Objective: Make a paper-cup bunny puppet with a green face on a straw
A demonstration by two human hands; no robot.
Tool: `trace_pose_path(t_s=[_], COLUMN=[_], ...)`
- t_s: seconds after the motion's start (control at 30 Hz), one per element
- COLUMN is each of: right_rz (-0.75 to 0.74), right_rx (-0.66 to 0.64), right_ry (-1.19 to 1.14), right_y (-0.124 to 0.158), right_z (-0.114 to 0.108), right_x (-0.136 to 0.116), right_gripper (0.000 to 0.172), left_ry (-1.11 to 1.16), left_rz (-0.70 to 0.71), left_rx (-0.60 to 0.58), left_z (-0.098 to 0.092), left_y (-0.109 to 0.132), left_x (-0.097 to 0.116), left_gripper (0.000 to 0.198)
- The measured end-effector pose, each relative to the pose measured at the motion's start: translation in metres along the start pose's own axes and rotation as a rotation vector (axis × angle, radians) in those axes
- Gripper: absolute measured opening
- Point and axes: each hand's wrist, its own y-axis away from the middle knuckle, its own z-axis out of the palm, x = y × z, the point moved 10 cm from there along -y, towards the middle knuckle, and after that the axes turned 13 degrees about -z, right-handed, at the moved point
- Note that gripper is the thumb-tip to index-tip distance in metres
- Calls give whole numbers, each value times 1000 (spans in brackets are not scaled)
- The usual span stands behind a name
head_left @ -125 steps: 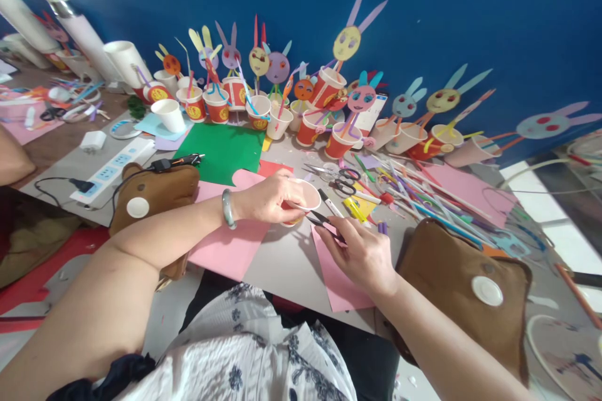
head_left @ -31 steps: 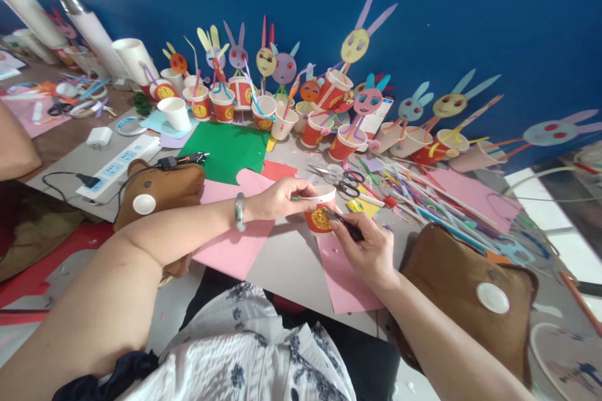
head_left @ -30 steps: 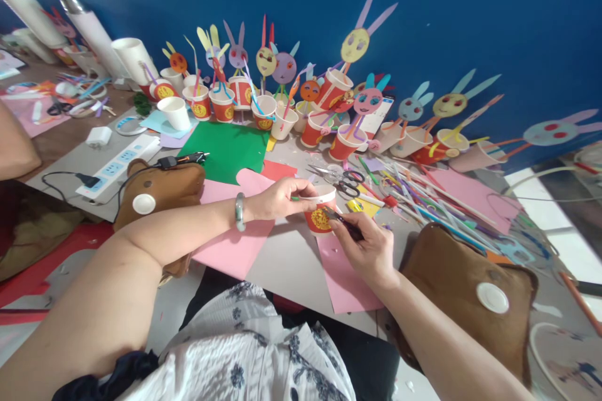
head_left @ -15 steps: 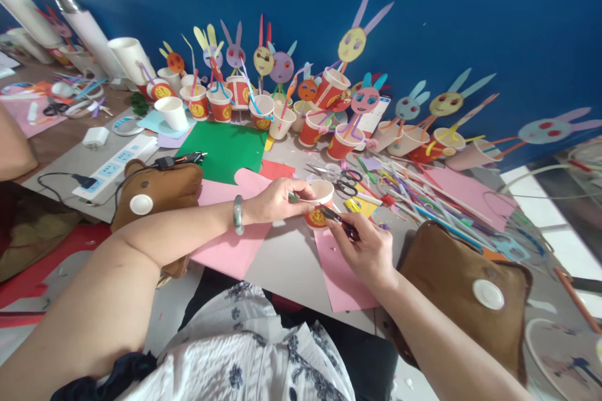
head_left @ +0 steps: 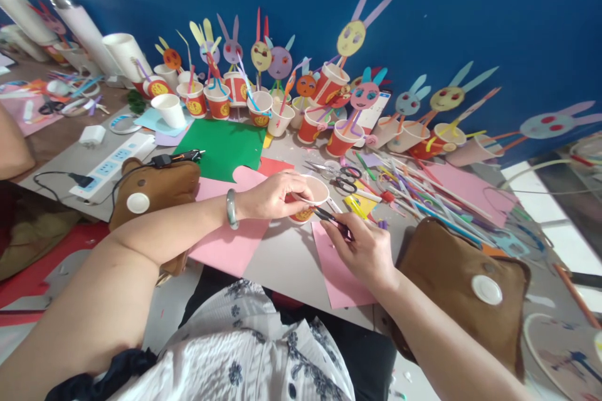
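My left hand (head_left: 273, 194) grips a red paper cup (head_left: 308, 197) by its rim, tilted with the opening facing up and right, just above pink paper (head_left: 230, 244). My right hand (head_left: 362, 250) is closed round small dark scissors (head_left: 332, 220) whose tips point at the cup's lower side. A green bangle sits on my left wrist.
Rows of paper-cup rabbits (head_left: 329, 88) line the blue wall. Green paper (head_left: 221, 144), loose straws (head_left: 423, 194), another pair of scissors (head_left: 338, 175) and a power strip (head_left: 113, 163) lie on the table. Brown plush cushions (head_left: 155, 185) (head_left: 465, 282) flank my arms. Another person's arm (head_left: 12, 150) is at left.
The cup has been tipped from standing with its yellow emblem showing to a tilt with its opening toward me. The scissors have stayed at its side.
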Motion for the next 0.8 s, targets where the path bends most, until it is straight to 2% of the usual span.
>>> trace_pose_path(t_s=[0.23, 0.43, 0.8], right_rz=[1, -6, -13], right_rx=[-47, -42, 0], right_ry=[-2, 13, 8], right_y=[1, -1, -2], right_z=[3, 0, -5], right_x=[-1, -3, -3], right_gripper=[29, 32, 32], left_ry=[-113, -77, -15], left_rz=[53, 74, 27], left_rx=[-39, -26, -34], left_z=[3, 2, 4], left_y=[2, 3, 2], left_x=[7, 8, 0], left_gripper=[11, 8, 6])
